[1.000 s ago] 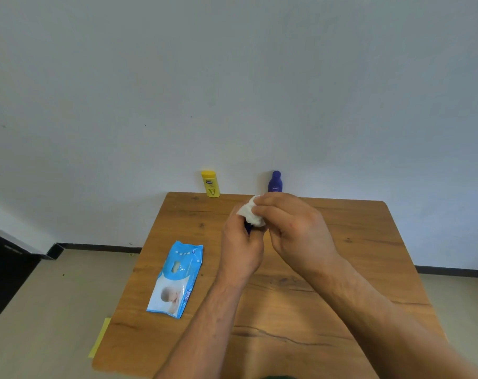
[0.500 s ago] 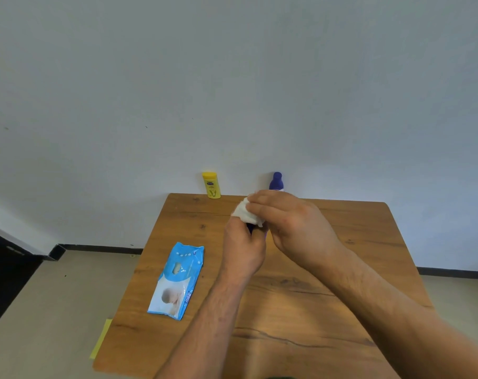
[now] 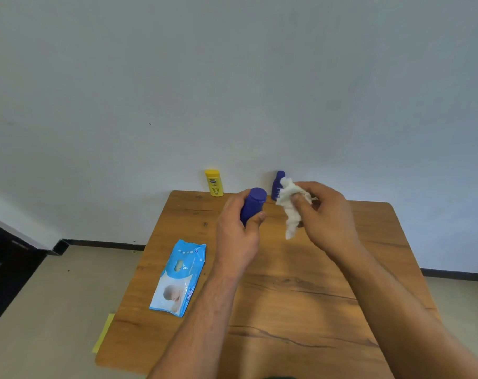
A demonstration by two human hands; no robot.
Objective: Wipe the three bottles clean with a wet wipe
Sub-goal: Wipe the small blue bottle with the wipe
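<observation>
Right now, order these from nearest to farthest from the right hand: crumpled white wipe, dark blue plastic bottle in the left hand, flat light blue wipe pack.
1. Crumpled white wipe: pinched in the right hand.
2. Dark blue plastic bottle: just left, gripped by the left hand.
3. Flat light blue wipe pack: on the wooden table, far left.

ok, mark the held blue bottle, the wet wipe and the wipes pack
held blue bottle (image 3: pixel 254 205): head view, side just below its top end.
wet wipe (image 3: pixel 285 195): head view, bunched upper part.
wipes pack (image 3: pixel 181 277): head view, middle of the front face.
</observation>
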